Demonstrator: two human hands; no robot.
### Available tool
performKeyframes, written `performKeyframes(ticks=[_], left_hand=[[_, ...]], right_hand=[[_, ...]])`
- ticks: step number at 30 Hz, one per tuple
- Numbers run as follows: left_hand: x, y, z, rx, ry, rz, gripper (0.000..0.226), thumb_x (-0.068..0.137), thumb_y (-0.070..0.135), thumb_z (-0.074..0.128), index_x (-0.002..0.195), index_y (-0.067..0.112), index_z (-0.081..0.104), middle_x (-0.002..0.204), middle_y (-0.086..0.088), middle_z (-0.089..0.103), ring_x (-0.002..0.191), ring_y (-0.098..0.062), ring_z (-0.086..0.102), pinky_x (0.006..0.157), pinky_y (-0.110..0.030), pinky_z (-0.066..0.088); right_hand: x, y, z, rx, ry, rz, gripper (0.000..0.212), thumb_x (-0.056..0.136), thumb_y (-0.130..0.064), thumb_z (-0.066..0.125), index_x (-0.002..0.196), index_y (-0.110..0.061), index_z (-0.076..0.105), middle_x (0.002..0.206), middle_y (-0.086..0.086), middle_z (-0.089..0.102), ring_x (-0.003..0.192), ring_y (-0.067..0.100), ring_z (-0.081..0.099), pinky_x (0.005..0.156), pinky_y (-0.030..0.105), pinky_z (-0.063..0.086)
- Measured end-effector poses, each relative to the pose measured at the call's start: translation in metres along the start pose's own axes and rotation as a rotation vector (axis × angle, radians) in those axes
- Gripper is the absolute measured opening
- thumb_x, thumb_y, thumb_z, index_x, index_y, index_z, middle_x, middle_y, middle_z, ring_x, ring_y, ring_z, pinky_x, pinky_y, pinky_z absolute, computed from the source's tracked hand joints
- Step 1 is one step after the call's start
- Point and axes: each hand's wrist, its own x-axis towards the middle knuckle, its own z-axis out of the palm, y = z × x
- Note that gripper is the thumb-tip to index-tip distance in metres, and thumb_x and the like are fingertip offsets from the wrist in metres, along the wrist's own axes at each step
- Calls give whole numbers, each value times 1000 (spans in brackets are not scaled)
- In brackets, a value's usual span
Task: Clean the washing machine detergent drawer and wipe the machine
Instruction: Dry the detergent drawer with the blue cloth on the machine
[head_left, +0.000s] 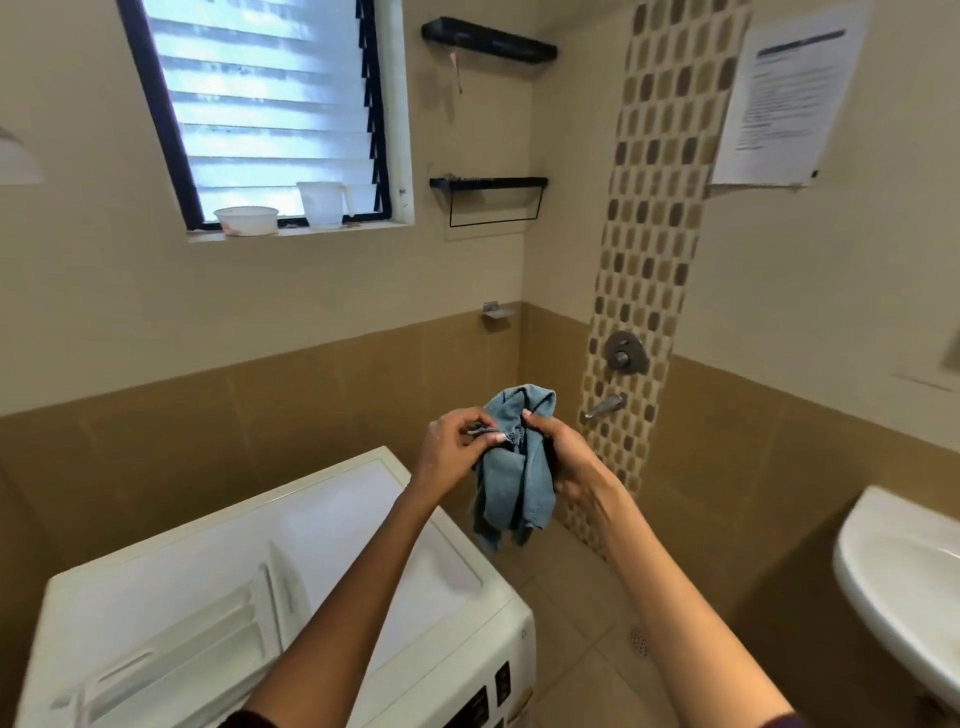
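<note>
Sitting lower left, white washing machine (363, 519) before tan tiled wall (311, 395); mid-frame, left hand (457, 447) pinched and right hand (566, 462) gripped blue cloth (511, 488).

Near the middle of the frame both hands hold a blue cloth (511, 467) in the air. The left hand (457, 452) pinches its edge and the right hand (569, 462) grips the bunched part, so the cloth hangs down between them. The white washing machine (363, 525) fills the lower left, with a white drawer (171, 644) lying on its top. A sink (893, 566) is at the right edge and a window (270, 104) at the upper left.
</note>
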Motion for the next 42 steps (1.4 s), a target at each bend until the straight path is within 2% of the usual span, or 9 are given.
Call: performKeyframes(ticks=[8,13,22,26,29,32,36,39,42], left_hand=[[60,21,29,-129,361,-217,10,99,10,40,90,8,44,92,-3,49,88,-17,47,70,-21,39],[82,39,41,-19,273,-166,11,101,11,33,92,14,38,79,3,44,68,-8,43,57,-14,38],[104,50,44,200,-145,-193,50,72,43,75,114,24,55,123,1,49,112,-18,48,98,-38,43],[114,49,42,100,-183,-171,36,80,20,72,114,20,60,123,-6,56,111,-17,53,94,-30,42],[121,53,43,102,-202,-174,32,80,23,72,109,21,60,119,-4,55,109,-19,54,93,-32,43],[129,59,44,-233,-179,-460,10,87,17,65,91,14,57,98,-8,59,79,-15,66,68,-27,54],[143,60,43,-692,1,-800,16,97,-2,42,87,4,54,53,-6,58,30,-7,53,36,-18,47],[147,46,48,-763,213,-909,30,97,-5,27,70,3,37,57,-5,44,33,-9,47,56,-2,45],[141,23,65,-595,201,-975,29,98,0,25,71,-2,37,81,-10,44,75,-18,53,100,-21,36]], right_hand=[[-4,-55,-60,-458,125,-58,30,100,-9,34,121,-8,56,106,5,63,75,8,65,63,14,51],[9,-74,-83,-1015,187,-285,31,98,-12,37,114,-10,63,118,7,65,110,23,58,93,36,43],[13,-77,-103,-904,215,-476,27,90,4,42,99,-7,65,99,-1,66,98,16,62,88,31,47],[9,-79,-117,-1045,267,-426,5,92,-15,55,89,-11,58,88,-2,58,80,13,54,62,12,37],[1,-88,-132,-1189,236,-105,49,86,-41,63,52,-19,35,52,-2,35,46,11,30,44,20,20],[-12,-100,-130,-841,122,105,42,88,-40,60,56,-15,49,53,0,49,42,9,43,45,20,37],[-11,-94,-133,414,-55,-127,55,92,-49,40,94,-2,68,84,12,71,71,20,69,60,28,56],[-3,-50,-134,300,-35,-115,56,83,-49,53,117,-6,63,96,9,66,78,17,60,71,27,48],[8,11,-128,-47,-5,158,58,82,7,61,134,-9,42,97,10,62,84,16,60,76,27,53]])
